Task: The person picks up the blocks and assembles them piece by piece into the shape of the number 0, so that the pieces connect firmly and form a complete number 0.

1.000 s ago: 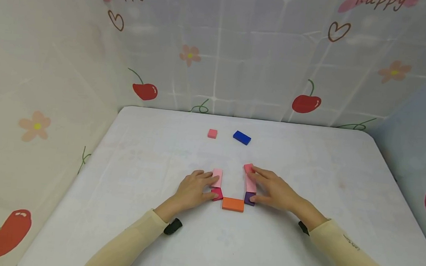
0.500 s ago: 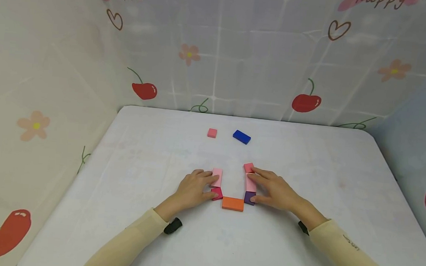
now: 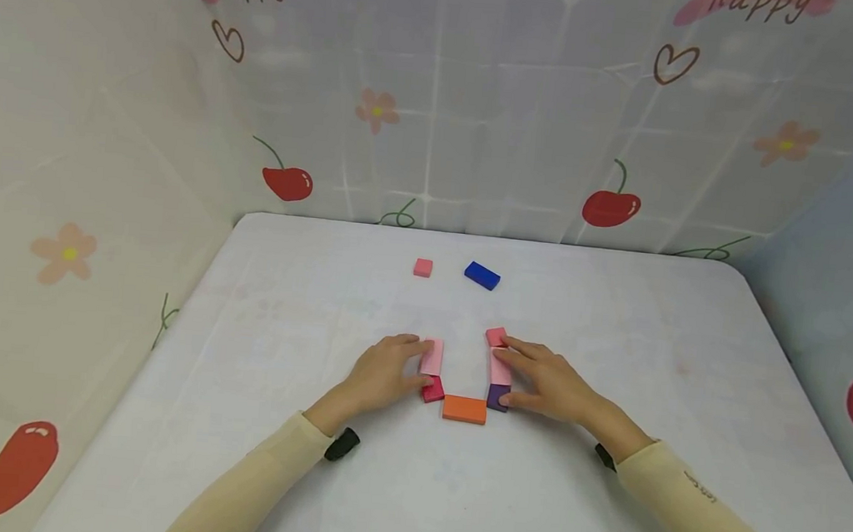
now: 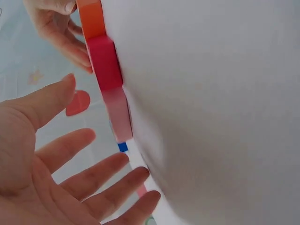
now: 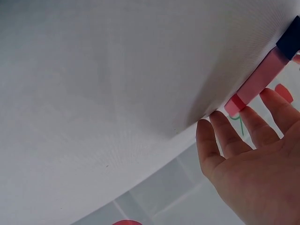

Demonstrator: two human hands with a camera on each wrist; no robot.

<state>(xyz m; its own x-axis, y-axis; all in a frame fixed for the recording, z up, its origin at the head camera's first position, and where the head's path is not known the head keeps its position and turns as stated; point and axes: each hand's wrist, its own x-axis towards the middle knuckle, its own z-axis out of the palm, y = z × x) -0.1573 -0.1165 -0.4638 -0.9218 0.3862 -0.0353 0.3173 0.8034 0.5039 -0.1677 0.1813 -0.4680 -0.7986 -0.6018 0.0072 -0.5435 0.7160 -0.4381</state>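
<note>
In the head view, several small blocks form a U on the table. An orange block (image 3: 464,410) lies at the bottom, with a crimson block (image 3: 433,393) and a light pink block (image 3: 431,362) up the left side. Up the right run a dark purple block (image 3: 494,399), a second light pink block (image 3: 500,370) and a coral pink block (image 3: 495,336). My left hand (image 3: 380,373) hovers by the left side, its fingers spread and apart from the blocks in the left wrist view. My right hand (image 3: 556,386) rests fairly straight fingertips against the right side, thumb at the purple block.
Farther back on the white table (image 3: 305,273) lie a small pink block (image 3: 422,267) and a blue block (image 3: 482,275). A printed curtain (image 3: 482,137) hangs behind the table's far edge. Each wrist carries a black strap piece (image 3: 342,444).
My left hand has lifted slightly off the left blocks and drawn a little to the left. My right hand and the blocks stay essentially where they were.
</note>
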